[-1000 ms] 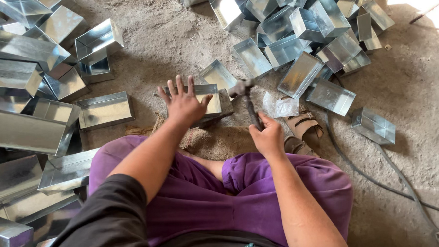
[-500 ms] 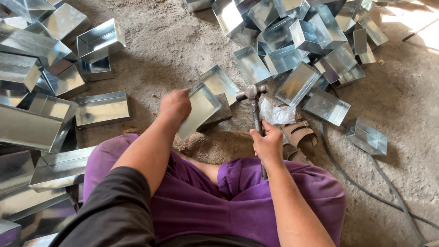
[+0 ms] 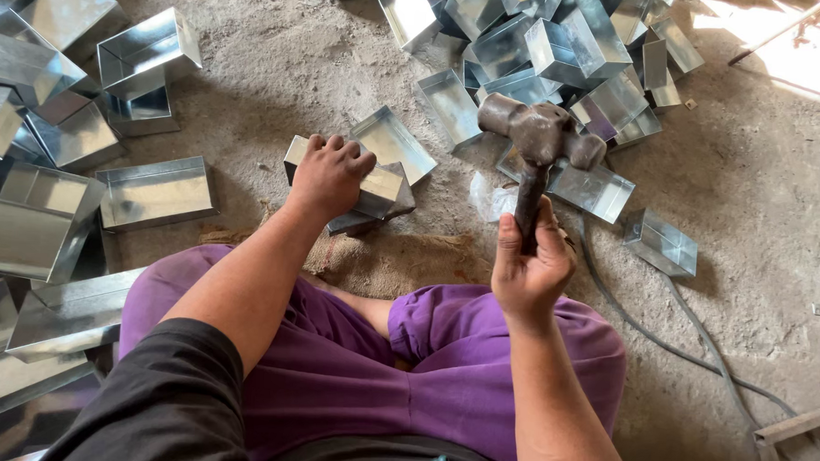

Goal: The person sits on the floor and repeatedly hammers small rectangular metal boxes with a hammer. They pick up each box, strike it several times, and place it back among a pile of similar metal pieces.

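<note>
The right hand [image 3: 528,268] is nearest, fingers [image 3: 509,244] wrapped tight round the handle of a hammer [image 3: 535,144]; its dark head stands raised above the fist, well clear of the ground. Further off, the left hand [image 3: 329,173] presses down on a tin tray [image 3: 375,190], fingers [image 3: 340,146] curled over its far edge (the part under the palm is hidden, so the grip looks firm but I can't be sure). Beyond the fingertips lie more trays [image 3: 529,42], heaped on the dirt floor [image 3: 279,68].
</note>
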